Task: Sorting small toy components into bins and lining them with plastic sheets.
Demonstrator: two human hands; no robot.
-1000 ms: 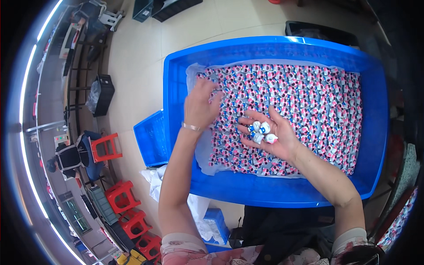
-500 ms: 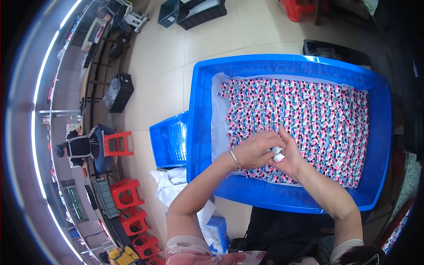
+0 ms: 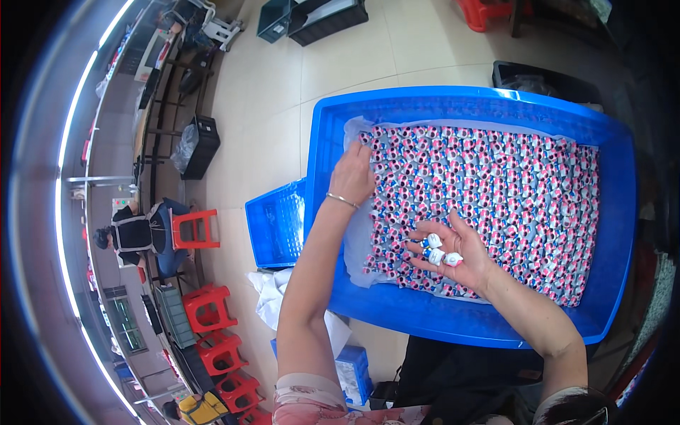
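A large blue plastic tub (image 3: 471, 93) holds close rows of small painted figurines (image 3: 489, 191) in white, pink and blue. They lie on a thin white liner sheet (image 3: 358, 244). At the far left corner of the rows, my left hand (image 3: 353, 173) has its fingertips pinched at a small figurine (image 3: 365, 137), partly covered by the fingers. My right hand (image 3: 467, 258) is palm up above the near middle of the rows, with several loose white-topped figurines (image 3: 434, 241) resting in its palm and curled fingers.
A smaller blue bin (image 3: 273, 227) and white sheeting (image 3: 273, 294) sit left of the tub. Red stools (image 3: 205, 308) line a workbench at left, where a person (image 3: 138, 234) sits. Dark crates (image 3: 329, 21) stand on the floor beyond; another (image 3: 542, 81) is behind the tub.
My left hand has left my right hand and moved to the far left corner of the rows. The right hand has opened out, showing the figurines in its palm.
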